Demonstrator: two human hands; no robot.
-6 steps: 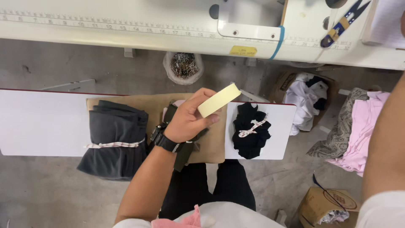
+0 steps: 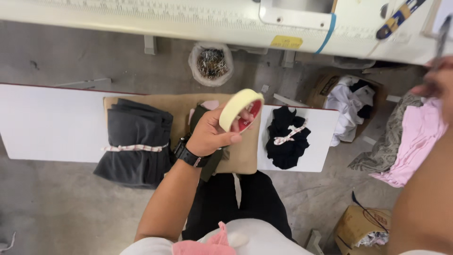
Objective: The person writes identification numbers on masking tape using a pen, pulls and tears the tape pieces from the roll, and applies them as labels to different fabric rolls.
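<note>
While gripping a roll of pale yellow masking tape [image 2: 240, 109] between thumb and curled fingers, the left hand [image 2: 213, 134] holds it above a tan board [image 2: 243, 158] at the middle of the head view, the roll's red inner core partly showing past the fingertips. A black wristwatch [image 2: 189, 154] bands the wrist, and the forearm hides part of a dark green strip lying on the board. At the right edge, the right hand [image 2: 436, 85] is blurred and cut off by the frame; it seems to pinch a thin dark object, but what that is, and how firmly the fingers close, cannot be told.

Left of the tape, a folded dark grey garment bundle [image 2: 134, 141] tied with a patterned ribbon hangs over the edge of a white panel [image 2: 47, 123]. Right of it, a smaller black bundle [image 2: 287, 137], tied the same way, lies on a second white panel [image 2: 323, 141]. On the floor beyond, a clear plastic bag [image 2: 211, 63] holds a dark tangle too small to identify. An open cardboard box [image 2: 347, 101] holds white and black cloth, and another box [image 2: 368, 226], at the lower right, is half hidden by the right arm. Pink fabric [image 2: 415, 146] lies heaped near the right edge.
</note>
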